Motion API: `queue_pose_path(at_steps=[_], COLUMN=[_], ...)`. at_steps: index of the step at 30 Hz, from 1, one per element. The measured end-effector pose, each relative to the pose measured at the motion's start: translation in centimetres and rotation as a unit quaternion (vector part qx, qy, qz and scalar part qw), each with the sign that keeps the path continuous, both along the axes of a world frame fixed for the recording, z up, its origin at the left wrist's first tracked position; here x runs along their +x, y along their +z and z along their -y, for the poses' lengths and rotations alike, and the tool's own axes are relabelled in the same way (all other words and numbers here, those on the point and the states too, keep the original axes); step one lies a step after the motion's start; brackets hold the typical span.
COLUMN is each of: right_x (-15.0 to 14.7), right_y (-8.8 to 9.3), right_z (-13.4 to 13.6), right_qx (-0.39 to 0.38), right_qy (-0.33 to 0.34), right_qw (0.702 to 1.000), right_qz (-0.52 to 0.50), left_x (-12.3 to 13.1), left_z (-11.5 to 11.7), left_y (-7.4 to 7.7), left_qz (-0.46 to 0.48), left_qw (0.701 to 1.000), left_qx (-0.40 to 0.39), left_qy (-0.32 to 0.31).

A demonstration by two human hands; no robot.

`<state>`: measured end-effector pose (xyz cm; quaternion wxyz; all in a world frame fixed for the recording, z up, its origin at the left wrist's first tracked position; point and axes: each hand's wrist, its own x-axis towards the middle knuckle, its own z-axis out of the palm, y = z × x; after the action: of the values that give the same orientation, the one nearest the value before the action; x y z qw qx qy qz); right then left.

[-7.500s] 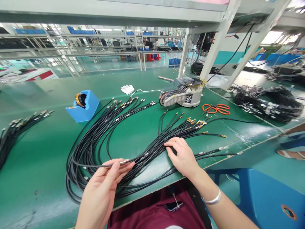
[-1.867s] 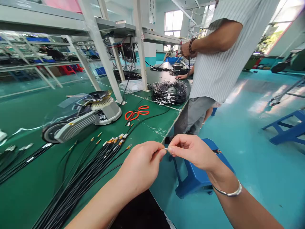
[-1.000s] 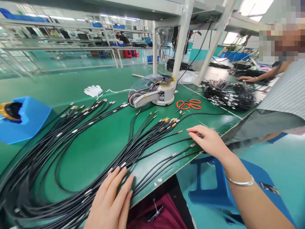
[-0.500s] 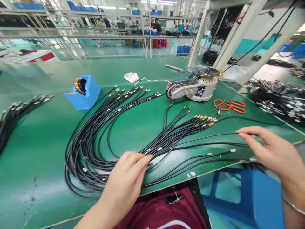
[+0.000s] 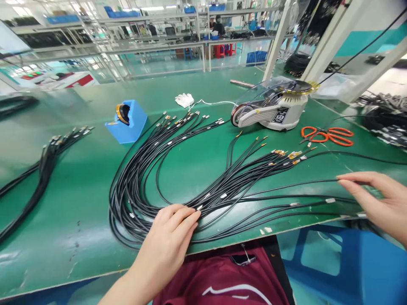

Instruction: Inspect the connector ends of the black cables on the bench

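Note:
A thick bundle of black cables [image 5: 127, 182] curves in a U across the table, with small white labels along it and tan or metal tips at the ends. My left hand [image 5: 173, 231] lies over the near bend of the bundle, fingers together and gripping the cables beneath; exactly how many is hidden. At the right, my right hand [image 5: 378, 197] pinches one thin black cable [image 5: 292, 185] near its end between thumb and fingertips, holding it out to the right. Several other loose cables run below it along the table's front edge.
Orange-handled scissors [image 5: 327, 135] lie beyond my right hand. A grey-white tape dispenser machine [image 5: 282, 112] stands behind the bundle, a blue tape holder [image 5: 132, 123] to its left. A white glove [image 5: 184, 100], another cable bundle [image 5: 47, 165] and a blue stool [image 5: 365, 258] are around.
My view has turned a little left, so the table's things appear farther right. The left hand sits slightly farther left along the bundle; the right hand still pinches the same cable.

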<state>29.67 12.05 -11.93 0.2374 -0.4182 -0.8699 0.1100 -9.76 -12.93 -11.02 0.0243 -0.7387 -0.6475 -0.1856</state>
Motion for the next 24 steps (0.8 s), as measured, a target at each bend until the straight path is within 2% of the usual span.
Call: queue_pose_path(at_steps=[3, 7, 8, 10, 12, 14, 16, 20, 24], right_x=[-1.5, -8.2, -10.3, -14.7, -18.4, -20.8, -22.0, -22.4, -22.7], right_y=[-1.0, 0.9, 1.4, 2.0, 1.9, 1.4, 1.0, 1.3, 2.4], right_z=[-0.9, 1.5, 2.5, 4.2, 5.3, 5.7, 5.7, 5.3, 4.8], right_qx=[-0.019, -0.002, 0.004, 0.004, -0.001, 0.013, 0.025, 0.028, -0.054], right_qy=[-0.059, -0.019, 0.025, 0.175, 0.279, 0.349, 0.381, 0.391, 0.4], right_qw=[0.998, 0.999, 0.997, 0.981, 0.959, 0.937, 0.922, 0.909, 0.902], right_qz=[0.031, -0.045, -0.074, -0.085, -0.045, 0.012, 0.069, 0.143, 0.153], left_x=[-0.4, -0.3, -0.3, -0.3, -0.4, -0.6, -0.8, -0.8, -0.5], left_z=[2.2, 3.4, 3.4, 3.5, 3.6, 3.7, 4.0, 4.2, 4.1], left_y=[-1.0, -2.1, -2.3, -2.7, -3.2, -3.7, -4.1, -4.3, -3.7], left_qz=[-0.01, -0.006, -0.001, 0.014, 0.024, 0.019, 0.007, 0.0, 0.016], left_qw=[0.998, 0.996, 0.995, 0.994, 0.992, 0.99, 0.989, 0.987, 0.988], left_qx=[0.049, 0.083, 0.091, 0.107, 0.124, 0.139, 0.147, 0.16, 0.153], left_qy=[0.024, 0.029, 0.028, 0.028, 0.024, 0.013, 0.0, -0.008, 0.01])
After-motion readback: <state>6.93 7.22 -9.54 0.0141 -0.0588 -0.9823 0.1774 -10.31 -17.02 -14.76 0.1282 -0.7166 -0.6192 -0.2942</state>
